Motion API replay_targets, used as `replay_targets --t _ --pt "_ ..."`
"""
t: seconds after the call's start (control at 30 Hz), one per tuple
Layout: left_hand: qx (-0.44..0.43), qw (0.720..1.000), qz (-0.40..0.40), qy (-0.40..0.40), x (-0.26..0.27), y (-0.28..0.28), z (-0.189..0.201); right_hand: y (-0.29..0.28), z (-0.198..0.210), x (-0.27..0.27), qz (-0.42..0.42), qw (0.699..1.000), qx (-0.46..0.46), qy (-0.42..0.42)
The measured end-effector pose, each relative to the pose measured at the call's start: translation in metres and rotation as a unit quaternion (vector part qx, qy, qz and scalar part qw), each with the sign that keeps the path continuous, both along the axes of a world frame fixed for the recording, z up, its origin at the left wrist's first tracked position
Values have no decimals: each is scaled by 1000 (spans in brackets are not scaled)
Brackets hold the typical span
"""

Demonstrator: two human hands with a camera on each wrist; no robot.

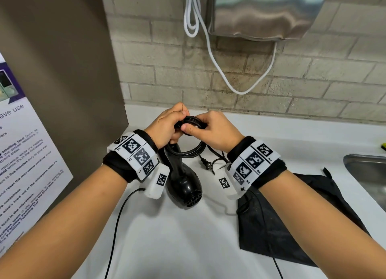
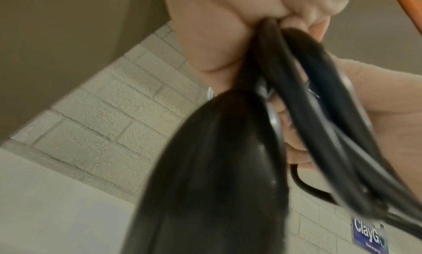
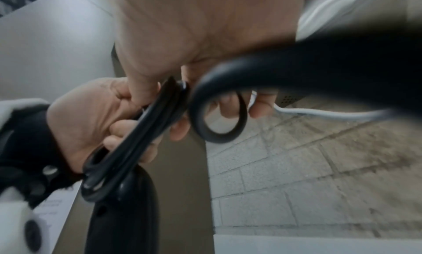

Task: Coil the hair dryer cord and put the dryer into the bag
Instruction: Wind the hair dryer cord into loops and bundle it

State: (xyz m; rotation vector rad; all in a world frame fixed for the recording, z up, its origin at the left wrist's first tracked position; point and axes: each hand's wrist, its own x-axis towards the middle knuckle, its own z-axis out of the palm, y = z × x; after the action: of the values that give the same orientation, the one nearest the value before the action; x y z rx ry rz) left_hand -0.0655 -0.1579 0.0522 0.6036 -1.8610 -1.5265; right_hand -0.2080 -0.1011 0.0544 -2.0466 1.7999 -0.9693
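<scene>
A black hair dryer (image 1: 183, 182) hangs handle-up under my left hand (image 1: 167, 124), over the white counter (image 1: 177, 237). Whether it touches the counter I cannot tell. Its black cord (image 1: 193, 121) is gathered in several loops. My left hand grips the top of the loops and my right hand (image 1: 217, 130) pinches them from the other side. The plug (image 1: 205, 164) dangles below. A flat black bag (image 1: 296, 212) lies to the right. Close up, the left hand (image 2: 212, 32) grips the cord (image 2: 319, 113) beside the handle (image 2: 205, 167). The right hand (image 3: 182, 41) holds a small loop (image 3: 219, 113) next to the coil (image 3: 141, 137).
A steel sink (image 1: 367, 170) is set in the counter at far right. On the brick wall hang a metal dispenser (image 1: 261, 11) and a white cable (image 1: 219, 65). A brown panel with a poster (image 1: 27, 157) closes the left side. Thin sensor wires (image 1: 119, 226) trail from my wrists.
</scene>
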Motion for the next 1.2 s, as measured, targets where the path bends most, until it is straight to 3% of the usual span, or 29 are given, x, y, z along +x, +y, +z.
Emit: replay_targets --t 0.13,0.37,0.7,0.97,1.2 --pt "7 1000 -2 -1 1 -2 0 3 0 3 -53 997 14 61" --pt "6 1000 -7 9 1 0 -1 4 -4 1 -23 997 76 -23" --pt "-40 999 7 -6 0 4 1 3 -10 8 35 997 -34 -67" --pt "-155 983 100 -8 0 7 -10 1 -19 7 32 992 -76 -91" --pt "-193 967 164 19 -4 11 -18 0 -22 6 6 991 -102 -80"
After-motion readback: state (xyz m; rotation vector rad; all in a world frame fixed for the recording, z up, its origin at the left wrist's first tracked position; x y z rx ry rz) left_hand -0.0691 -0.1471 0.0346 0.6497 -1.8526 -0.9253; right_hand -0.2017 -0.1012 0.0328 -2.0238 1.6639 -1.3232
